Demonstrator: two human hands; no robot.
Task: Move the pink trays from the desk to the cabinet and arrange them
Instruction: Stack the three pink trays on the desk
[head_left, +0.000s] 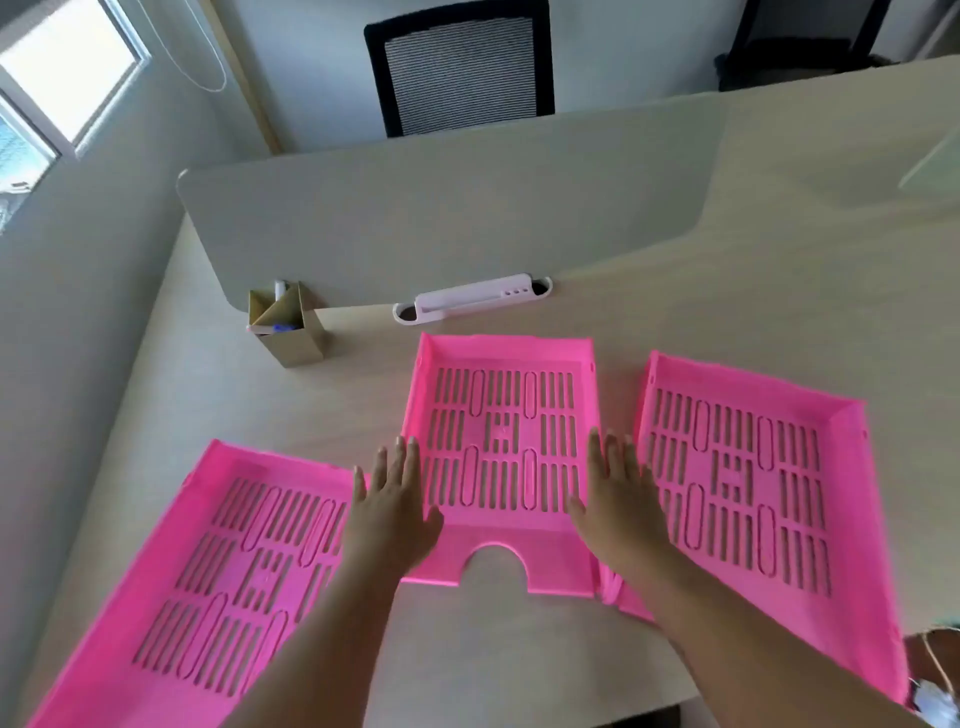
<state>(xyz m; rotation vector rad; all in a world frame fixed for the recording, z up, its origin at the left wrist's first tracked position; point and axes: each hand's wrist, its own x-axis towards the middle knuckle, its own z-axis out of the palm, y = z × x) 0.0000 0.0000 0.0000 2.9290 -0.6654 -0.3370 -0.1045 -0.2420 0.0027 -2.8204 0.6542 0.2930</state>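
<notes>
Head view, trays: three pink trays lie on the tabletop (779, 249), the left tray (223, 571), middle tray (501, 452) and right tray (753, 493).
My hands: left hand (389, 509) and right hand (618, 499) flank the middle tray, fingers (410, 457) spread flat, gripping nothing.
Progress: nothing moved yet, I judge; no cabinet in sight.

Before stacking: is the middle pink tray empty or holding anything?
Empty. The middle tray's slotted floor shows bare throughout; the left hand and right hand sit at its sides.
</notes>
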